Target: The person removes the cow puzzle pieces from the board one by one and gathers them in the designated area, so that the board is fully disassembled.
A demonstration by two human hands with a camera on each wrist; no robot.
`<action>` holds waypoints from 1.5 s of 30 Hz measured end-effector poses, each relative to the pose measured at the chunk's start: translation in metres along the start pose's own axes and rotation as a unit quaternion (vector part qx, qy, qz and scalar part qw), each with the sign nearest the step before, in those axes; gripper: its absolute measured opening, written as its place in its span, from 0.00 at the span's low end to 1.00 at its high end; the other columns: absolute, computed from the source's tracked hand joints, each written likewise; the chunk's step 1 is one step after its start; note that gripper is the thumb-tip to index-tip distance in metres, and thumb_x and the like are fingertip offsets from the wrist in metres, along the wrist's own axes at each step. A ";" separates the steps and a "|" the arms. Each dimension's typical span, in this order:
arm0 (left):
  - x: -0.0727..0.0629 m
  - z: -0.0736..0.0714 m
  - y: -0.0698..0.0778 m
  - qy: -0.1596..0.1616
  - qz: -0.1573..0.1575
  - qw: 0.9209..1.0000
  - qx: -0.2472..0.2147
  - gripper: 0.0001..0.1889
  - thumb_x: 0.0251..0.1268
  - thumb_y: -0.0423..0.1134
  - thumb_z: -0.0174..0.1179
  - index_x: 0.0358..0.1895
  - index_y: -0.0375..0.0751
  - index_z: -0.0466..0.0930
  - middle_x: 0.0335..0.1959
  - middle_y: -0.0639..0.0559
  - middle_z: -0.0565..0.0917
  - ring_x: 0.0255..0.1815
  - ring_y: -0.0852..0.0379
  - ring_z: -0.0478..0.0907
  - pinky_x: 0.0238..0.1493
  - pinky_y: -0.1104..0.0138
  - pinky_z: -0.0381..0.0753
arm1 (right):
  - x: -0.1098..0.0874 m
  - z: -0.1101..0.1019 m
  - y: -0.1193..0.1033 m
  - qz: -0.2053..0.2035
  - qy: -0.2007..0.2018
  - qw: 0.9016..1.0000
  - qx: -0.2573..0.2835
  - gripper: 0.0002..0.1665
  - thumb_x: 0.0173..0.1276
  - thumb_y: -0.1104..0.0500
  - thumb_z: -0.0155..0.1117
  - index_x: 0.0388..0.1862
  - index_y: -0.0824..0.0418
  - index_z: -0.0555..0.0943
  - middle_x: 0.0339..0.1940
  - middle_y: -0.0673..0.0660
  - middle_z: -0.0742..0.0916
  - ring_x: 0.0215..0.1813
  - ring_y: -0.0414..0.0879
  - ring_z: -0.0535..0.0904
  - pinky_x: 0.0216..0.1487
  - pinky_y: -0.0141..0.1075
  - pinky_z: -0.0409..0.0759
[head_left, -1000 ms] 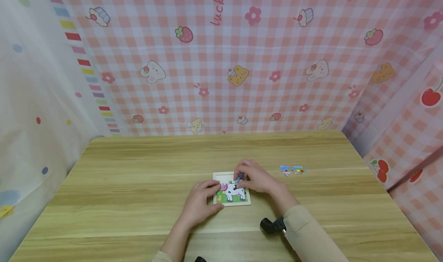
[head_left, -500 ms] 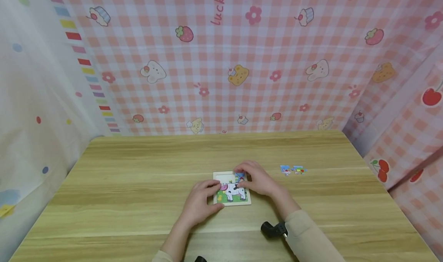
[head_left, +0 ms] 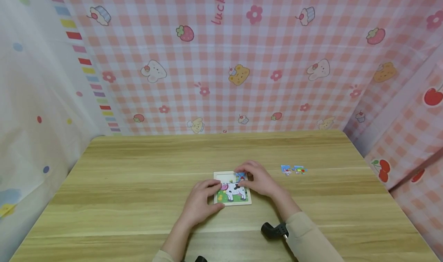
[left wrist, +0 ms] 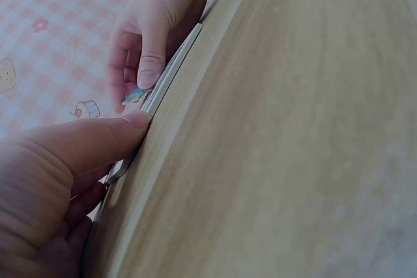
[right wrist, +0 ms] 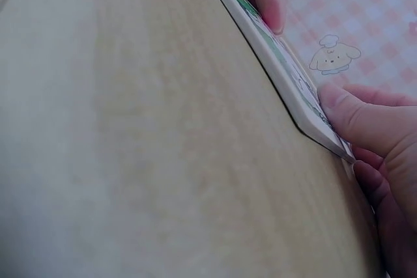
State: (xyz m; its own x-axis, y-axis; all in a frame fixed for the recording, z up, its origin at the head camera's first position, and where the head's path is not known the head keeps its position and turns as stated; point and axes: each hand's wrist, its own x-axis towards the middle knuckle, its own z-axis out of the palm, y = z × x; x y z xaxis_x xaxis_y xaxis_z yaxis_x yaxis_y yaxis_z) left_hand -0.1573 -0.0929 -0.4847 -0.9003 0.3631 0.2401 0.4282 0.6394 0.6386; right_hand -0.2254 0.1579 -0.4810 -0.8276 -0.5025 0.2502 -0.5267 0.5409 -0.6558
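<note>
A wooden jigsaw puzzle board (head_left: 238,204) with a cow picture (head_left: 235,192) lies on the table in the head view. Its upper left part shows bare backing. My left hand (head_left: 199,203) holds the board's left side, the thumb (left wrist: 107,136) on its near edge and the fingers across at the cow's head. At the upper right corner my right hand (head_left: 257,179) pinches a blue puzzle piece (head_left: 240,176) between thumb and fingers. In the left wrist view this puzzle piece (left wrist: 134,96) looks slightly tilted; whether it is fully seated I cannot tell.
Two loose puzzle pieces, one mostly blue (head_left: 285,170) and one blue and green (head_left: 299,170), lie on the wooden table (head_left: 138,185) to the right of the board. A black wrist device (head_left: 274,230) sticks out by the right sleeve (head_left: 309,235). A checked curtain hangs behind.
The blue piece has gone from raised in the right fingers to lying flatter in the board's upper right corner. The right fingers have shifted slightly; the left hand keeps its place.
</note>
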 end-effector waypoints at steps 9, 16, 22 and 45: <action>0.000 0.001 0.000 -0.001 -0.001 1.000 0.001 0.32 0.53 0.38 0.79 0.62 0.30 0.82 0.65 0.43 0.81 0.67 0.38 0.73 0.70 0.42 0.70 | -0.002 0.001 0.004 0.005 0.007 0.999 0.035 0.18 0.67 0.66 0.73 0.56 0.61 0.85 0.48 0.56 0.85 0.42 0.43 0.76 0.45 0.35 0.79; -0.001 -0.001 0.001 -0.006 -0.006 1.000 -0.001 0.32 0.54 0.38 0.79 0.63 0.30 0.82 0.66 0.43 0.80 0.68 0.37 0.72 0.71 0.42 0.69 | -0.004 0.001 0.004 0.028 0.014 0.997 0.070 0.16 0.70 0.66 0.70 0.56 0.61 0.86 0.51 0.57 0.87 0.43 0.42 0.78 0.45 0.35 0.79; 0.000 0.000 0.001 -0.006 -0.007 1.000 -0.002 0.32 0.54 0.38 0.79 0.63 0.31 0.82 0.65 0.43 0.80 0.68 0.38 0.72 0.71 0.43 0.69 | -0.006 0.000 0.002 0.062 0.018 0.992 0.112 0.15 0.72 0.66 0.68 0.55 0.61 0.86 0.51 0.56 0.88 0.45 0.44 0.80 0.47 0.34 0.81; 0.000 0.000 0.002 -0.001 -0.008 1.000 0.001 0.32 0.53 0.37 0.79 0.62 0.30 0.82 0.65 0.43 0.80 0.68 0.37 0.72 0.71 0.43 0.69 | -0.037 -0.024 0.013 0.056 0.062 0.988 0.126 0.13 0.70 0.69 0.69 0.52 0.67 0.86 0.50 0.62 0.89 0.41 0.38 0.81 0.43 0.31 0.81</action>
State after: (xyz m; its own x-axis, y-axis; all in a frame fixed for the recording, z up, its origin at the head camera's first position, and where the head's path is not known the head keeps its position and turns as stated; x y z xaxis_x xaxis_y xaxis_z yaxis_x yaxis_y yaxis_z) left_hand -0.1560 -0.0916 -0.4835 -0.9073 0.3533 0.2281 0.4130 0.6467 0.6412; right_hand -0.2059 0.1995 -0.4818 -0.9033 -0.3547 0.2412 -0.3785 0.3945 -0.8373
